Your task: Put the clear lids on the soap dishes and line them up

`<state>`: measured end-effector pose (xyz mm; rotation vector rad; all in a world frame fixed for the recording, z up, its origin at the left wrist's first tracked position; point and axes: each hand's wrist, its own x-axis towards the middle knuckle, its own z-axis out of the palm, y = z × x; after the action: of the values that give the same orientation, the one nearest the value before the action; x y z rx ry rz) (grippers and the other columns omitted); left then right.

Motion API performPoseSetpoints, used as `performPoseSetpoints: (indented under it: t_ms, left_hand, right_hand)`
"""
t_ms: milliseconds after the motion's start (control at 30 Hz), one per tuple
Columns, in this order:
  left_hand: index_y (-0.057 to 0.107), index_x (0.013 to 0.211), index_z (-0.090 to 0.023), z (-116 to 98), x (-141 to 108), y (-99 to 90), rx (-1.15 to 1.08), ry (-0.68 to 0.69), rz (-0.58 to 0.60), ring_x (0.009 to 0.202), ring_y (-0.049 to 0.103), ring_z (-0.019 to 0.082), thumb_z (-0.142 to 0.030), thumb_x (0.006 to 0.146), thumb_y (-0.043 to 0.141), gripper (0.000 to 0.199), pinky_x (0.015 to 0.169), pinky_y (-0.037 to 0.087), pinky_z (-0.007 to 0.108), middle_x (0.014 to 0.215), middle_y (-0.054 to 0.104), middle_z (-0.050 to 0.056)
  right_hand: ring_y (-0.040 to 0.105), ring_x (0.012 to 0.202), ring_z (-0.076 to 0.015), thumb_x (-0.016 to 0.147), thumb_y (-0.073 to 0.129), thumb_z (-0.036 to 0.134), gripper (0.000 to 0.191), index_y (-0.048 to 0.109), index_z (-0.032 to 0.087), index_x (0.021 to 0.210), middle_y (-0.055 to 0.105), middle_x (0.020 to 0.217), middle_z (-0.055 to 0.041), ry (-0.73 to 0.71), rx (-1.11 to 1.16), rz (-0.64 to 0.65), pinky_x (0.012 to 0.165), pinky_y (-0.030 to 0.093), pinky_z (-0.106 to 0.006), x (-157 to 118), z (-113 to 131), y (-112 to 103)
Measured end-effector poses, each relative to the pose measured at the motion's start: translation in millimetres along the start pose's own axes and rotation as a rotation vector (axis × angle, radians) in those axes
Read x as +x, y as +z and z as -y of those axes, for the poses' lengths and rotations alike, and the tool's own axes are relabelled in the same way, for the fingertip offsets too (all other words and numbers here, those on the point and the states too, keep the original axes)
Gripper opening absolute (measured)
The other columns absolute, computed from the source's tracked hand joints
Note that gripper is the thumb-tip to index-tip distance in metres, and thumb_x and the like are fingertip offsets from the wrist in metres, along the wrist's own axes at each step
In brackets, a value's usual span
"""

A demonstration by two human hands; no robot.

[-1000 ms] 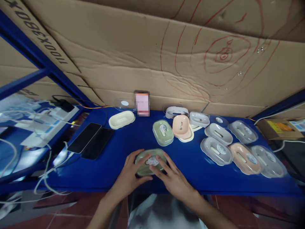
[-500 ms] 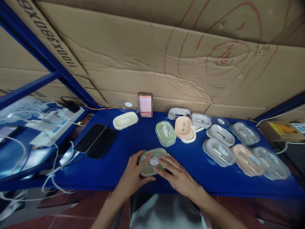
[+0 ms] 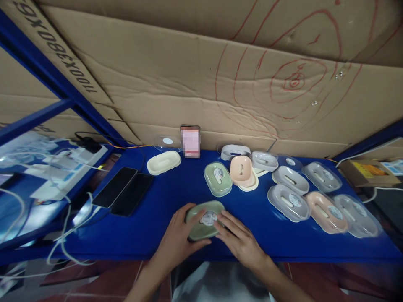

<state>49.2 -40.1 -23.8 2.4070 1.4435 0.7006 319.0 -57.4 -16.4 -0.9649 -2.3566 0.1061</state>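
Observation:
A green soap dish with a clear cover and a round label (image 3: 205, 222) is at the front edge of the blue table, between both hands. My left hand (image 3: 182, 230) grips its left side, thumb below and fingers on top. My right hand (image 3: 237, 237) rests its fingers on the dish's right side, near the label. Behind it lies another green covered dish (image 3: 218, 179). A peach dish (image 3: 241, 170) overlaps a cream one (image 3: 251, 184) to the right of that.
Several grey and peach covered dishes (image 3: 289, 202) fill the table's right side. At the left are a cream dish (image 3: 164, 162), two dark phones (image 3: 132, 195), white cables and a power strip (image 3: 67, 176). A phone (image 3: 190, 141) leans on the cardboard wall (image 3: 157, 75).
The camera view has shifted slightly. The green dish in my hands is tilted a little differently, and my right fingers have drawn back from over the label towards the dish's right edge.

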Motion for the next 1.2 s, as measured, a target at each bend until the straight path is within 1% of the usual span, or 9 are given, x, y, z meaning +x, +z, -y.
performPoseSetpoints:
  t_ms: [267, 467, 567, 667, 800, 967, 1067, 1133, 1200]
  left_hand:
    - [0.056, 0.155, -0.035, 7.8, -1.5, -0.8, -0.049, -0.063, -0.009, 0.137, 0.061, 0.038, -0.046, 0.085, 0.087, 0.077, 0.109, 0.057, 0.056, 0.152, 0.056, 0.016]
    - [0.02, 0.172, -0.032, 46.4, 32.2, -43.7, 0.053, -0.092, 0.005, 0.157, 0.041, 0.041, -0.063, 0.093, 0.071, 0.099, 0.118, 0.049, 0.06, 0.174, 0.034, 0.017]
    - [0.037, 0.165, -0.024, 81.2, 79.1, -64.4, 0.122, -0.162, -0.085, 0.156, 0.045, 0.03, -0.042, 0.111, 0.039, 0.058, 0.124, 0.042, 0.053, 0.166, 0.047, 0.015]
    - [0.055, 0.148, -0.013, 113.7, 128.5, -70.6, 0.211, -0.264, -0.111, 0.147, 0.051, 0.041, -0.042, 0.105, 0.051, 0.052, 0.12, 0.038, 0.067, 0.151, 0.059, 0.026]
    - [0.071, 0.121, -0.015, 126.5, 151.3, -71.0, 0.258, -0.275, -0.051, 0.127, 0.066, 0.04, -0.042, 0.101, 0.057, 0.037, 0.11, 0.048, 0.06, 0.131, 0.072, 0.023]
    - [0.072, 0.127, -0.026, 67.7, 95.2, -75.4, 0.246, -0.154, -0.098, 0.131, 0.066, 0.032, -0.047, 0.104, 0.056, 0.035, 0.11, 0.052, 0.05, 0.136, 0.072, 0.011]
    - [0.07, 0.131, -0.041, 2.5, 47.8, -60.3, 0.2, 0.208, -0.142, 0.122, 0.071, 0.031, -0.046, 0.103, 0.063, 0.03, 0.101, 0.059, 0.054, 0.132, 0.075, 0.001]
    - [0.068, 0.134, -0.04, -36.1, 26.3, -42.1, 0.202, 0.333, -0.094, 0.117, 0.074, 0.028, -0.046, 0.102, 0.066, 0.033, 0.1, 0.063, 0.05, 0.131, 0.075, -0.001]
    - [0.066, 0.138, -0.034, -59.2, 17.1, -23.6, 0.246, 0.348, -0.117, 0.122, 0.073, 0.028, -0.042, 0.103, 0.065, 0.036, 0.105, 0.062, 0.049, 0.138, 0.072, 0.0]
  right_hand:
    - [0.046, 0.155, -0.0288, 0.103, 0.064, 0.014, 0.064, 0.045, 0.021, 0.164, 0.058, 0.159, -0.0113, -0.021, -0.048, 0.083, 0.124, 0.049, -0.048, 4.9, 0.1, 1.6]
    - [0.034, 0.161, -0.0339, 0.104, 0.062, 0.02, 0.065, 0.043, 0.022, 0.165, 0.037, 0.173, -0.0147, 0.061, -0.063, 0.108, 0.123, 0.047, -0.056, 7.8, -0.1, 8.4]
    - [0.036, 0.161, -0.0326, 0.106, 0.059, 0.019, 0.059, 0.046, 0.022, 0.163, 0.038, 0.173, -0.0147, 0.081, -0.054, 0.115, 0.122, 0.05, -0.054, 8.2, -0.4, 8.0]
    - [0.041, 0.159, -0.0323, 0.106, 0.057, 0.019, 0.055, 0.049, 0.021, 0.161, 0.04, 0.172, -0.0153, 0.085, -0.044, 0.128, 0.121, 0.051, -0.053, 9.1, -1.6, 6.3]
    - [0.044, 0.156, -0.0317, 0.107, 0.054, 0.019, 0.051, 0.052, 0.022, 0.158, 0.041, 0.171, -0.0149, 0.13, -0.025, 0.12, 0.12, 0.053, -0.053, 8.0, -3.7, 6.0]
    - [0.04, 0.159, -0.0337, 0.107, 0.058, 0.024, 0.059, 0.043, 0.023, 0.164, 0.029, 0.176, -0.016, 0.16, -0.046, -0.004, 0.119, 0.053, -0.052, 1.2, -0.3, 6.7]
    - [0.026, 0.163, -0.0418, 0.1, 0.074, 0.031, 0.069, 0.045, 0.03, 0.162, 0.015, 0.181, -0.0123, 0.067, -0.059, -0.128, 0.121, 0.047, -0.065, -2.5, 3.2, -1.5]
    - [0.023, 0.164, -0.0422, 0.095, 0.081, 0.035, 0.072, 0.049, 0.032, 0.159, 0.028, 0.178, -0.0102, 0.014, -0.026, -0.08, 0.123, 0.044, -0.067, -5.7, 2.3, -11.8]
    - [0.027, 0.164, -0.037, 0.096, 0.08, 0.034, 0.065, 0.055, 0.027, 0.156, 0.051, 0.165, -0.0098, 0.015, 0.025, -0.004, 0.124, 0.047, -0.058, -12.0, -2.6, -23.1]
